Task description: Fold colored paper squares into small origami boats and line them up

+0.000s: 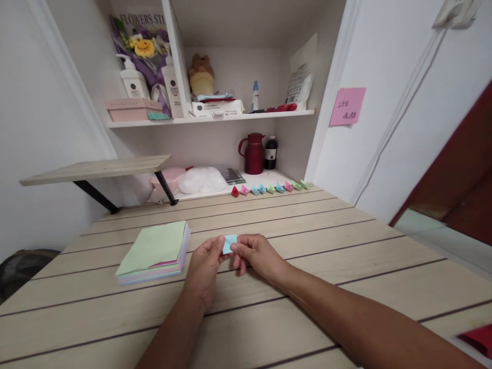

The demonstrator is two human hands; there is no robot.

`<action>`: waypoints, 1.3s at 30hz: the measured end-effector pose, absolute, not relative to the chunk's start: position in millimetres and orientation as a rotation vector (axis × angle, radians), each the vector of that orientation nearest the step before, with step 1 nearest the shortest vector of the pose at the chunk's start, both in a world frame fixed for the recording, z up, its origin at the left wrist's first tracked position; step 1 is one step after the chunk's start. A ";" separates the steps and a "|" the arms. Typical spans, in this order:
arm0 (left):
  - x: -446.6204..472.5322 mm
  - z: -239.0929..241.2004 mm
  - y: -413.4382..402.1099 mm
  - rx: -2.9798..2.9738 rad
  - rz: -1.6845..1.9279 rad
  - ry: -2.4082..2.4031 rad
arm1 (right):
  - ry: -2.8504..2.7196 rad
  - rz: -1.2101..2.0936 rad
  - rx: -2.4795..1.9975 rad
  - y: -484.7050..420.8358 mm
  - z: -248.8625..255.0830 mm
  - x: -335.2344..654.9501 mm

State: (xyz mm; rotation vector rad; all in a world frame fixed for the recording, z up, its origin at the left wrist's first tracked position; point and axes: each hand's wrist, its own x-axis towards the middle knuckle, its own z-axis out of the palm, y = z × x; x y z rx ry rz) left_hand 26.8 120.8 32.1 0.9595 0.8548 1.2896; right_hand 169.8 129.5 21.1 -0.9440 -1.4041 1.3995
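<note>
Near the tabletop's (292,287) middle, above the boards, my left hand (205,269) and right hand (255,256) pinch a small folded blue paper (229,244) between fingertips. Risk: uneven pressure could skew the crease. Paper stack (156,252) sits just left; open room right and toward the far edge's row of folded pieces (271,188).

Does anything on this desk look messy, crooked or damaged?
Nothing stands out. Both hands, left hand and right hand, pinch a small folded blue paper above the wooden table. The paper stack lies flat, though turned at an angle to the planks, and the little folded pieces sit in a tidy row at the far edge.
</note>
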 end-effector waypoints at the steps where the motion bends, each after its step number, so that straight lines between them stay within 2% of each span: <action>1: 27.1 31.8 120.7 0.951 1.305 0.882 | -1.442 1.377 -0.955 128.9 21.0 170.0; 5: 24.2 31.3 121.9 0.930 1.316 0.903 | -1.543 1.373 -0.914 128.0 20.4 170.8; 12: 18.4 30.0 125.5 0.854 1.304 0.805 | -1.410 1.529 -0.755 129.5 23.4 168.9; 23: 22.6 33.9 120.5 0.900 1.272 0.847 | -1.522 1.479 -0.717 128.1 21.4 172.0; 30: 19.8 33.0 121.0 0.898 1.199 0.758 | -1.373 1.681 -0.661 132.0 23.7 169.8; 39: 21.4 37.9 119.9 1.022 1.280 0.676 | -1.215 2.149 -0.378 135.8 25.7 196.7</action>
